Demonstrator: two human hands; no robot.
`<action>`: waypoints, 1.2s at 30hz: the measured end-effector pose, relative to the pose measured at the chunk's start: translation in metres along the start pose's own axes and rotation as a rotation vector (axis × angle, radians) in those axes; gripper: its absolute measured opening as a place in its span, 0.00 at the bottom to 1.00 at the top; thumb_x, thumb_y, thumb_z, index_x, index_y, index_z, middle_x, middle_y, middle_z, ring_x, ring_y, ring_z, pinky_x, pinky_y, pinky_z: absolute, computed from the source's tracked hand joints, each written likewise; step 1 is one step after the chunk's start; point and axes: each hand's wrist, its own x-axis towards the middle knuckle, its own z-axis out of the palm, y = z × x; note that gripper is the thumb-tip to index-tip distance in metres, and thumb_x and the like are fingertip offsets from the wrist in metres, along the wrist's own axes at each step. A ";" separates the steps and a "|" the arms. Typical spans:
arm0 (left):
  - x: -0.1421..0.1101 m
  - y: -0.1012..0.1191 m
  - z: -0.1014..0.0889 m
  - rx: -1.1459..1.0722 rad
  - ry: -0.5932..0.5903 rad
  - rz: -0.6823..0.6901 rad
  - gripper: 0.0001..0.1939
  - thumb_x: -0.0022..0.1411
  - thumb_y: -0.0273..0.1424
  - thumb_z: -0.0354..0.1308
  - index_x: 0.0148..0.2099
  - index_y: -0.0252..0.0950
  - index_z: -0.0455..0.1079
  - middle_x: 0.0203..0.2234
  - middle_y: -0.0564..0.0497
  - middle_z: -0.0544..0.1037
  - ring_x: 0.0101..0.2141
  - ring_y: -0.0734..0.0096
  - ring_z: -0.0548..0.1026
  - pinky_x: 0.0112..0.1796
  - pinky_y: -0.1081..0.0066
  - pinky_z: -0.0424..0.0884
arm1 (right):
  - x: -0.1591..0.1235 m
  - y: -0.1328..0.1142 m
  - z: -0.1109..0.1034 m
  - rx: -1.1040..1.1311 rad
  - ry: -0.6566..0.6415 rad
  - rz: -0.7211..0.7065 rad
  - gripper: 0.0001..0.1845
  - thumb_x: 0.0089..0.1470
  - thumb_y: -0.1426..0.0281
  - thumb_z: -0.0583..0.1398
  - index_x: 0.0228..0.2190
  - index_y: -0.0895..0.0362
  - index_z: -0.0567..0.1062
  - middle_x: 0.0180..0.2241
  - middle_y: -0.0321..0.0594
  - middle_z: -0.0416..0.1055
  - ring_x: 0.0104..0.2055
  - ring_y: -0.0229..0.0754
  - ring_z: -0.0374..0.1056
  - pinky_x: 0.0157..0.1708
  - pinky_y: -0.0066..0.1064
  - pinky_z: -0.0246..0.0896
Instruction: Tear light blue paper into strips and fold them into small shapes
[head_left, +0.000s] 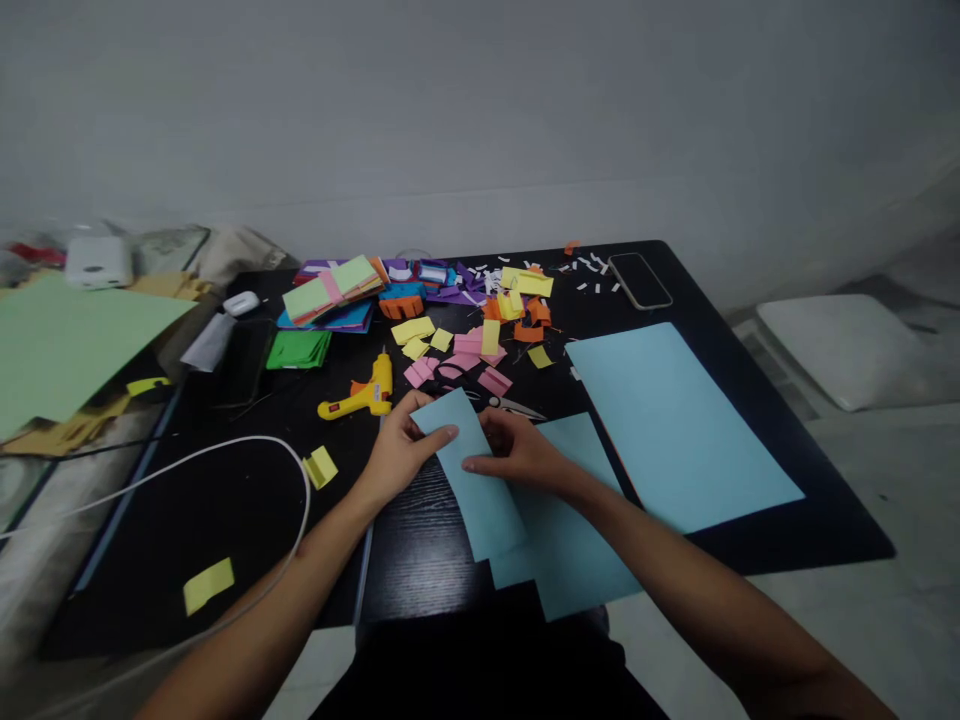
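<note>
Pinching a blue strip point(480, 505) are the left hand point(409, 440) and right hand point(523, 450); nearer the desk's point(821, 535) right edge, a large sheet point(682, 430) looks uncut.

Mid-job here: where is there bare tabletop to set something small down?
Bare black tabletop shows between the left forearm and the held blue paper, and inside the curve of the white cable, behind the front yellow piece. The middle is crowded: glue gun, scissors, pink scraps.

Forearms point(315, 570) angled inward; left hand point(402, 448), right hand point(526, 452) near each other; thumbs point(437, 440) extended; fingers point(501, 424) curled.
</note>
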 end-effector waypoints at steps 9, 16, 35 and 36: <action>0.006 -0.003 -0.013 -0.039 0.013 0.019 0.18 0.49 0.37 0.76 0.37 0.35 0.75 0.24 0.56 0.79 0.23 0.74 0.75 0.28 0.74 0.73 | 0.001 -0.005 -0.006 0.095 -0.048 0.041 0.14 0.41 0.71 0.68 0.29 0.55 0.68 0.30 0.30 0.66 0.34 0.38 0.63 0.36 0.30 0.59; 0.012 -0.005 -0.023 -0.114 0.000 0.028 0.18 0.49 0.35 0.76 0.38 0.34 0.75 0.27 0.55 0.80 0.26 0.74 0.76 0.31 0.74 0.74 | -0.007 -0.016 -0.006 0.478 -0.254 0.319 0.26 0.49 0.71 0.65 0.51 0.54 0.72 0.43 0.43 0.80 0.41 0.50 0.78 0.47 0.44 0.71; 0.011 -0.007 -0.023 -0.098 -0.010 0.160 0.23 0.52 0.32 0.74 0.49 0.39 0.71 0.34 0.54 0.77 0.33 0.71 0.76 0.35 0.73 0.74 | 0.000 -0.016 -0.005 0.351 -0.270 0.235 0.20 0.54 0.59 0.71 0.41 0.61 0.79 0.39 0.46 0.82 0.34 0.42 0.79 0.37 0.32 0.75; 0.011 -0.006 -0.024 -0.167 -0.051 0.145 0.22 0.54 0.34 0.72 0.50 0.39 0.72 0.34 0.53 0.78 0.34 0.70 0.76 0.36 0.72 0.74 | 0.000 -0.016 -0.004 0.326 -0.251 0.221 0.19 0.53 0.59 0.72 0.39 0.62 0.79 0.37 0.44 0.82 0.32 0.40 0.78 0.36 0.31 0.75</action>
